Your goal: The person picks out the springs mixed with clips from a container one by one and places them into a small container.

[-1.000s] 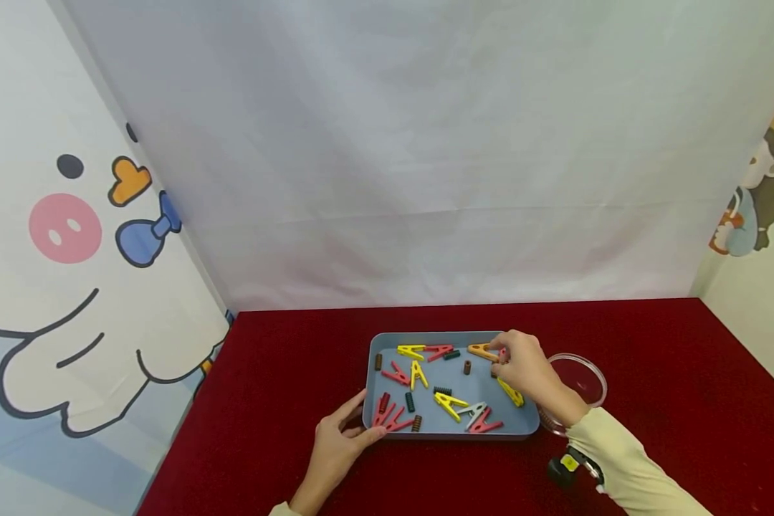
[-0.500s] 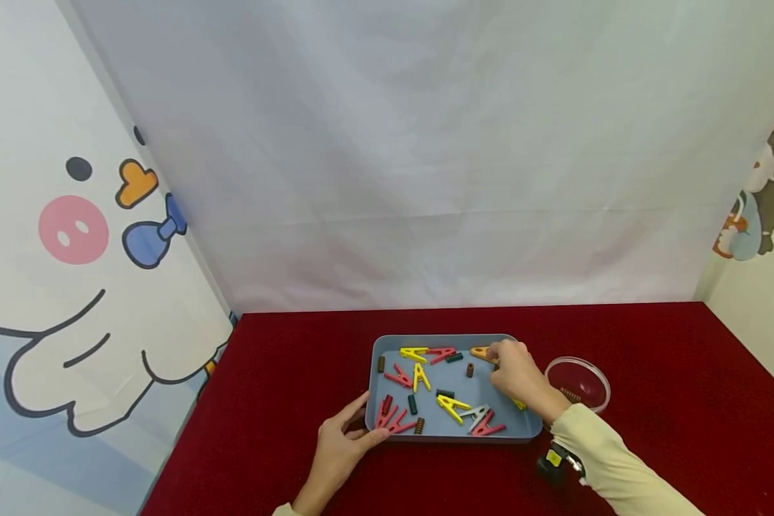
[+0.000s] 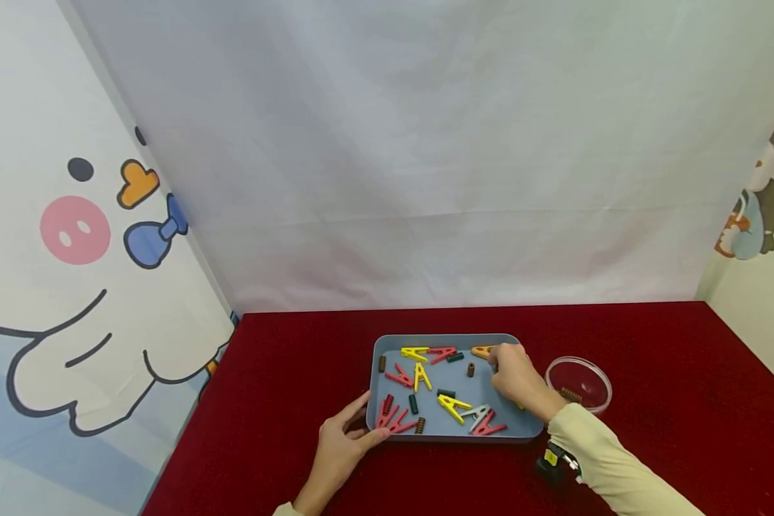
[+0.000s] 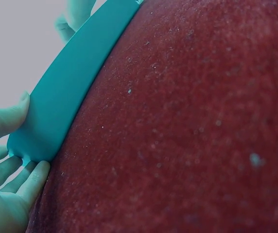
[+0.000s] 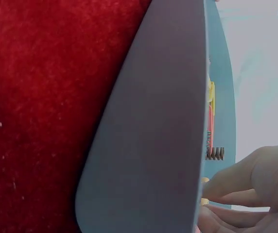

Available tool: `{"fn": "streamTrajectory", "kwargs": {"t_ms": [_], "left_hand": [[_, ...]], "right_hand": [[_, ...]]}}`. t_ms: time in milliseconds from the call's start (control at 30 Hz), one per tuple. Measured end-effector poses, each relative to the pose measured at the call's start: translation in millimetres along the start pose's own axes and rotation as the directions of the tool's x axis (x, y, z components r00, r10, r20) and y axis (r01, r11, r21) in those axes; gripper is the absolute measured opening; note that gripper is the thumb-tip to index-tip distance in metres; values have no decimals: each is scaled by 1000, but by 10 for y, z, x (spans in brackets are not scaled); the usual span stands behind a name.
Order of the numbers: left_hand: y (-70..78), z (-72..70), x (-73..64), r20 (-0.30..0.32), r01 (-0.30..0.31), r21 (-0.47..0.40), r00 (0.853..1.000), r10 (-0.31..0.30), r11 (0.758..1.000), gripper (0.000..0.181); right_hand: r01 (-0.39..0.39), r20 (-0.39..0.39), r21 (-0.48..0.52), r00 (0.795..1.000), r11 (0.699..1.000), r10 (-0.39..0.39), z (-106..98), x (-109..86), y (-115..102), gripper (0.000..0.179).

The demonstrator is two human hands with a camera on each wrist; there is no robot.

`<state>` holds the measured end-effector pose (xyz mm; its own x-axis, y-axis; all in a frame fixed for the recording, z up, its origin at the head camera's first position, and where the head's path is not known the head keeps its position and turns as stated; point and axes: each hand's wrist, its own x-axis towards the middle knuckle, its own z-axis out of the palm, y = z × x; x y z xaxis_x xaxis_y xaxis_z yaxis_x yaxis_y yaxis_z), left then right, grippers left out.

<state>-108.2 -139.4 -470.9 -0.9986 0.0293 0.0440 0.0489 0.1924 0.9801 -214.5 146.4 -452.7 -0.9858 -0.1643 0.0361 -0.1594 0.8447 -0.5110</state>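
A shallow grey-blue tray [image 3: 451, 439] holds red, yellow, orange and grey plastic A-shaped clips and several small coil springs. My left hand [image 3: 338, 446] grips its front left corner, thumb at the rim and fingers [image 4: 34, 182] round the lower edge. At the back right, my right hand [image 3: 516, 376] reaches down into the tray, fingertips right beside an orange clip [image 3: 481, 352]. I cannot tell what lies between those fingertips. A yellow clip [image 3: 521, 406] is mostly hidden under that hand. Left of it is a brown spring [image 3: 470, 370].
To the tray's right lies a clear round dish [image 3: 587, 374] with a brown spring [image 3: 570, 395] in it. The red cloth [image 3: 309, 373] covers the table up to a white curtain [image 3: 426, 179] behind.
My right hand has lowered and its fingertips have drawn in by the orange clip. Its forearm no longer covers the dish's spring. My left hand keeps its hold on the tray.
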Motion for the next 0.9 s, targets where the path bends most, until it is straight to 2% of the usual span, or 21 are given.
{"fn": "streamTrajectory", "kwargs": {"t_ms": [167, 433, 567, 700, 900], "left_hand": [[-40, -2, 16, -4, -6, 7, 1000, 6, 1000, 67], [-280, 4, 88, -20, -16, 29, 1000, 16, 999, 68], [-326, 9, 98, -28, -24, 39, 999, 25, 999, 68], [-276, 6, 85, -23, -18, 34, 1000, 19, 999, 68], [-71, 3, 19, -11, -8, 11, 1000, 9, 1000, 67]], "right_hand": [[22, 20, -22, 1000, 1000, -21, 6, 6, 3, 15], [84, 35, -18, 996, 996, -83, 22, 16, 19, 20], [107, 30, -24, 994, 994, -106, 35, 18, 32, 22], [122, 12, -25, 992, 992, -122, 44, 10, 49, 20], [125, -8, -21, 992, 992, -126, 50, 1, 47, 15]]}}
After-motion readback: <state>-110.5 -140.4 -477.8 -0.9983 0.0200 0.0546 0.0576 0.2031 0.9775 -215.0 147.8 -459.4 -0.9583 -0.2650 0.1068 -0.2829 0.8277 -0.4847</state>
